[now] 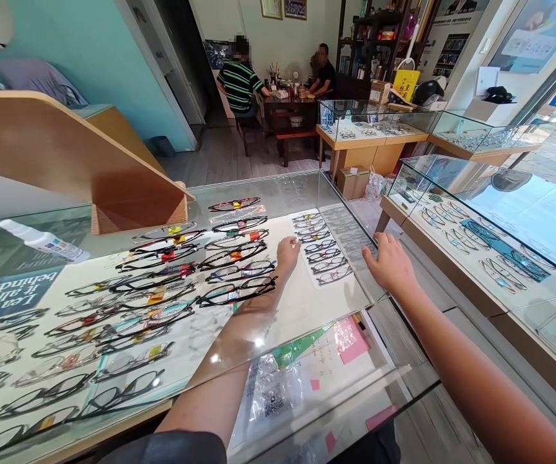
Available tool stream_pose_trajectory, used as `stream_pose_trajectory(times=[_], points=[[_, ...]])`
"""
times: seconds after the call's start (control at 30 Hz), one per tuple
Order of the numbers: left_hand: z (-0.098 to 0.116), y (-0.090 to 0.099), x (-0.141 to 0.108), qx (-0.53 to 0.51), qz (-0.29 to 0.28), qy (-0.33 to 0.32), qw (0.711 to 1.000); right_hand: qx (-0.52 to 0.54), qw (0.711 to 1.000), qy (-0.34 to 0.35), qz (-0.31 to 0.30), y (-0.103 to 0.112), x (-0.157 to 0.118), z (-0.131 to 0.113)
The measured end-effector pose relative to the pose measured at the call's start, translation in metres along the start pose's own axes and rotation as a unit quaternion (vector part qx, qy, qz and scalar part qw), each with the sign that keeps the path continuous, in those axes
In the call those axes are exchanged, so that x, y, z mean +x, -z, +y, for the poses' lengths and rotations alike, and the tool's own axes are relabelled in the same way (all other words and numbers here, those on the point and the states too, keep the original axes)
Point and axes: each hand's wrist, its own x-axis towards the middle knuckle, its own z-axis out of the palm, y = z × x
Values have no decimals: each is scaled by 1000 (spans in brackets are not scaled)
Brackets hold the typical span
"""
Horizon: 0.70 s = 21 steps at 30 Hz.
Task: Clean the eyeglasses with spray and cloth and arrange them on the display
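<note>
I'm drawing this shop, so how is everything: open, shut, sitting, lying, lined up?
Left hand, fingers bent.
Right hand, partly open, thumb apart.
Small glasses near the left hand, lined up.
Spray bottle, seemingly lying down.
Pink paper, lying flat.
Striped-shirt person, sitting.
Yellow bag, upright.
White box, seemingly open.

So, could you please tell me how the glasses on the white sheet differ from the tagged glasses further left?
The sheet glasses form one tight column beside the left hand; the tagged glasses spread over several columns. The tagged glasses carry bright labels; I see none on the sheet glasses. The sheet glasses look smaller here than the tagged glasses. Both groups are spectacles.
</note>
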Motion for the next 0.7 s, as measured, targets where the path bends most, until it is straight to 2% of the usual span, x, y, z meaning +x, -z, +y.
stream_pose_trajectory(times=[0.33, 0.7], points=[[5, -14, 4, 45, -12, 22, 999, -4, 1000, 2, -5, 1, 0, 0], [7, -8, 3, 49, -32, 9, 998, -9, 1000, 2, -9, 2, 0, -1]])
